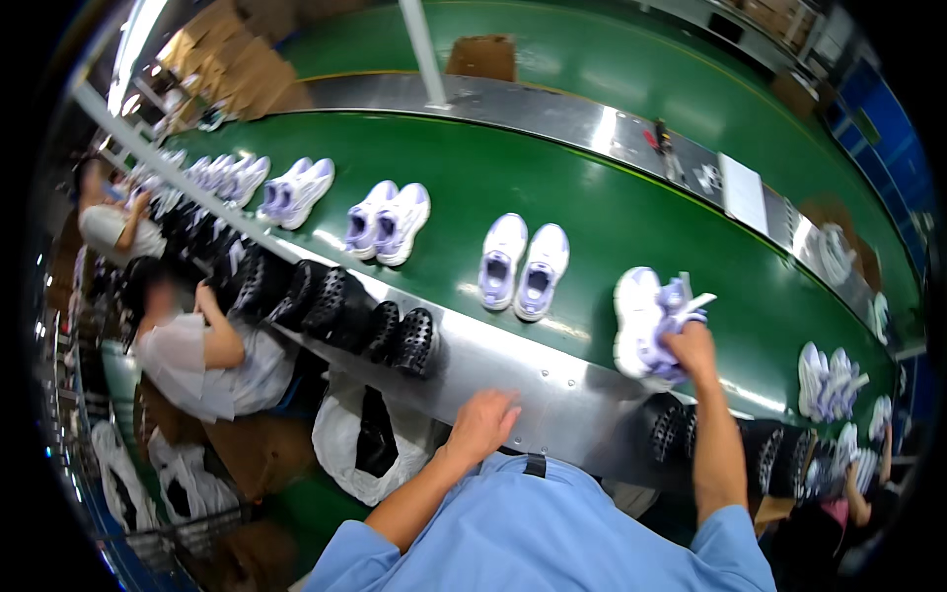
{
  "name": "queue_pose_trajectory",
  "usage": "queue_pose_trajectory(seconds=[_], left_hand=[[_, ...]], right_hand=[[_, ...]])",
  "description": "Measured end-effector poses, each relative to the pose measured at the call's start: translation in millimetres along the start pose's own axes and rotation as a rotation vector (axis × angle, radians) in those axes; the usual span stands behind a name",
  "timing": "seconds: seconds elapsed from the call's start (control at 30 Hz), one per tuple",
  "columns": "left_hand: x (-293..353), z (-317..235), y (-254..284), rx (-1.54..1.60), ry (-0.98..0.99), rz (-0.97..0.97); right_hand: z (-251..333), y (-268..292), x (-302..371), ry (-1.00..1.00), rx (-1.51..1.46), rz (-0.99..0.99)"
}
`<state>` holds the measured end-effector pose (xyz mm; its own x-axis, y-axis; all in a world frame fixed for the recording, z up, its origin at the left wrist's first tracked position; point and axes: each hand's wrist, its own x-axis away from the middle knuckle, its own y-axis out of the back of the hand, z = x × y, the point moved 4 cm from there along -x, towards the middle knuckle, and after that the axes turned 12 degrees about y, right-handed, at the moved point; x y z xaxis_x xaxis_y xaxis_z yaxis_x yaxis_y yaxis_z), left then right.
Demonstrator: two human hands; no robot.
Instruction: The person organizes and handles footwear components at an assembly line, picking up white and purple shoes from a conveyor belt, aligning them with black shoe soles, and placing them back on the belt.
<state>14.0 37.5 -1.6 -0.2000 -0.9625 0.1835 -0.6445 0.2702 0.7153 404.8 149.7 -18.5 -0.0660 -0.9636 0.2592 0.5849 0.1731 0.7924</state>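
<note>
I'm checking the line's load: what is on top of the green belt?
Pairs of white-and-lilac sneakers stand along the green belt; the right hand grips one sneaker. The belt directly beneath them is covered and cannot be seen.

Held shoe (671, 299) partly behind right hand (693, 347), shirt (543, 533) cut off

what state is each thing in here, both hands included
left hand: fingers spread loosely, holding nothing
right hand: closed on a white-and-lavender shoe
middle shoe pair: side by side, upright, openings up, on the green surface
black studded objects: lined up along the metal ledge
white bag: mouth open, something black inside
white sheet: lying flat
</note>
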Motion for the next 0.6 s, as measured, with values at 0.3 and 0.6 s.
queue_pose_trajectory(seconds=[0.3, 0.6], left_hand=[[-39.6, -19.1, 22.2, -0.139, 0.005, -0.062], [-62.7, -97.9, -18.1, -0.507, -0.448, 0.224]], right_hand=[[111.8, -119.0, 140.1, -0.063, 0.233, 0.050], [107.0, -95.4, 232.2, -0.041, -0.156, -0.637]])
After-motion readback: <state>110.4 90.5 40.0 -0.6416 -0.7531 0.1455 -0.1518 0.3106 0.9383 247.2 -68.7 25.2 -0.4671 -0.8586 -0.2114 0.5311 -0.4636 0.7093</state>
